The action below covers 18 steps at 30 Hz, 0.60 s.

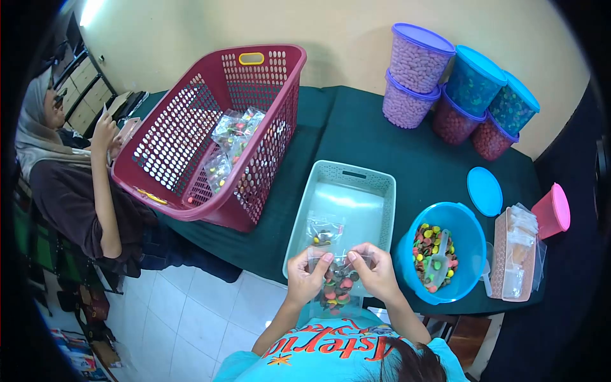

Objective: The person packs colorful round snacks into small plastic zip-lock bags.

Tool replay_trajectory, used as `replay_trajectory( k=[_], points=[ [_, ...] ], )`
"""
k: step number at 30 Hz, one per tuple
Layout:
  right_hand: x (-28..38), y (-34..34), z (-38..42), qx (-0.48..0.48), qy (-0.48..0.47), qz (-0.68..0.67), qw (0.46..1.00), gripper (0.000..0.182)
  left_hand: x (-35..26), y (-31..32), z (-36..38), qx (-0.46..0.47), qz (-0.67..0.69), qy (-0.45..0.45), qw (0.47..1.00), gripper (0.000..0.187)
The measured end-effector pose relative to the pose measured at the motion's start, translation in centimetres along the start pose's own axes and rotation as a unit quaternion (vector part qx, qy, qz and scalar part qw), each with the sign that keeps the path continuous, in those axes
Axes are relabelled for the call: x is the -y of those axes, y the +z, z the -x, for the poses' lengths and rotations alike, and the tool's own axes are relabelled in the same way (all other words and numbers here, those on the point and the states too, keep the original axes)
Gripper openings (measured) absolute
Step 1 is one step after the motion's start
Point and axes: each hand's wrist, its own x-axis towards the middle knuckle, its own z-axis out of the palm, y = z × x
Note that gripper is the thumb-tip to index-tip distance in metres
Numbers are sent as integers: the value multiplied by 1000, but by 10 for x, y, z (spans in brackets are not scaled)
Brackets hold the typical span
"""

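Observation:
Between my two hands hangs a clear plastic bag (pixel 336 290) part filled with round candies in brown, red, pink and yellow. My left hand (pixel 308 274) pinches its top edge on one side, thumb uppermost. On the other side my right hand (pixel 375 270) pinches the same edge. Just beyond my fingers, a pale green basket (pixel 386 210) holds another small bag of candies (pixel 323 234). To the right stands a blue tub (pixel 466 261) of loose candies (pixel 420 245), with a clear scoop (pixel 439 262) resting in them.
A large maroon laundry basket (pixel 280 121) with several filled bags (pixel 234 137) stands at left. Stacked lidded tubs (pixel 417 60) line the back right. Near the right edge are a blue lid (pixel 485 192), a pink basket (pixel 503 267) and a pink container (pixel 551 213). Another person (pixel 70 165) is at far left.

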Motion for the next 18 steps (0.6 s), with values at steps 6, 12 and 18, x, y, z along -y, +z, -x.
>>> replay_trajectory(
  k=[6,12,18],
  points=[
    [-22,35,-10,10,8,-57,998,14,1,-40,-20,105,28,-93,990,14],
    [-34,63,-3,-122,-13,16,992,9,10,-56,-32,171,0,-110,979,15],
    [-48,66,-3,-169,58,-53,982,12,18,-65,-36,175,-45,-142,973,12]
  ],
)
